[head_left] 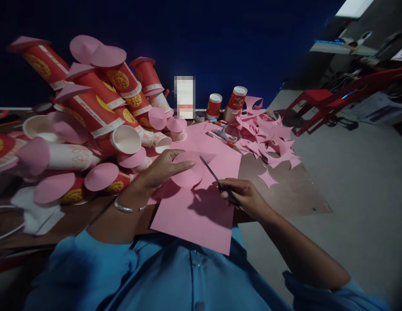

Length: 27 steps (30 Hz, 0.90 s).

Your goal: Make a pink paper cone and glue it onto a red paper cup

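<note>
The left hand (168, 167) grasps a pink paper circle (188, 176), thumb laid across its upper face, fingers mostly hidden behind it. The right hand (244, 194) is closed round the handles of the scissors (210, 171), whose dark blades slant up to the circle's right edge, where a pointed flap of the same paper juts out. The circle is held above a large pink sheet (204, 222), which lies on the worktop (290, 196) and overhangs its near edge. Left of the sheet is a heap of red and white paper cups (92, 114), many wearing pink cone tops (55, 188). Pink scraps (266, 136) are piled to the right, beside two upright stacks of cups (236, 101); one four-pointed scrap (268, 177) lies nearer, apart from the pile.
</note>
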Tool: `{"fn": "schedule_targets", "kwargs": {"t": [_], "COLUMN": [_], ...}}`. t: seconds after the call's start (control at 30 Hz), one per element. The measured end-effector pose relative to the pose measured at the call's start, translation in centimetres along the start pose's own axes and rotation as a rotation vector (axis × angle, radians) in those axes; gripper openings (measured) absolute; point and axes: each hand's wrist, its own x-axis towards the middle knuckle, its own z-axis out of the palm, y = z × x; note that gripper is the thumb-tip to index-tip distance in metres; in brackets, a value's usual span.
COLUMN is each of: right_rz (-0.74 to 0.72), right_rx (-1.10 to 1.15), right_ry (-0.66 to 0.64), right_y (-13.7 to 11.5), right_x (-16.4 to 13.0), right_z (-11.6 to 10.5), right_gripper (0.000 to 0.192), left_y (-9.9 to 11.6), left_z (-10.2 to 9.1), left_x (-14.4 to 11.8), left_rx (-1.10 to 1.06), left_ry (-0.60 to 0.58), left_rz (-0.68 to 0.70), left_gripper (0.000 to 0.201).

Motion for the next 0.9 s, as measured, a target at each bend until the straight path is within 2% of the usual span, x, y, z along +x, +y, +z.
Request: {"fn": "schedule_targets", "kwargs": {"t": [0.1,0.33,0.63,0.9], "right_rz": [0.017,0.032,-0.012,0.004], "right_rx": [-0.002,0.008,0.008,0.02], "right_ry": [0.005,0.013,-0.034,0.006], "right_y": [-0.04,-0.16,0.13,0.39], "right_x": [-0.12,-0.31,0.17,-0.16], "right_z": [0.02,0.08,0.1,0.21], "right_gripper": [0.033,0.031,0.032,0.03], "left_y": [-0.16,-0.58,-0.24,-0.48], "left_z": [-0.17,-0.18,-0.34,-0.29], "left_x": [-0.01,0.23,0.01,0.1], "left_rx": [-0.004,0.005,0.056,0.012], "left_ry": [-0.023,0.053,-0.012,0.027], "left_rz": [-0.018,0.02,-0.015,-0.027], "left_gripper": [0.046,0.051,0.053,0.051]}}
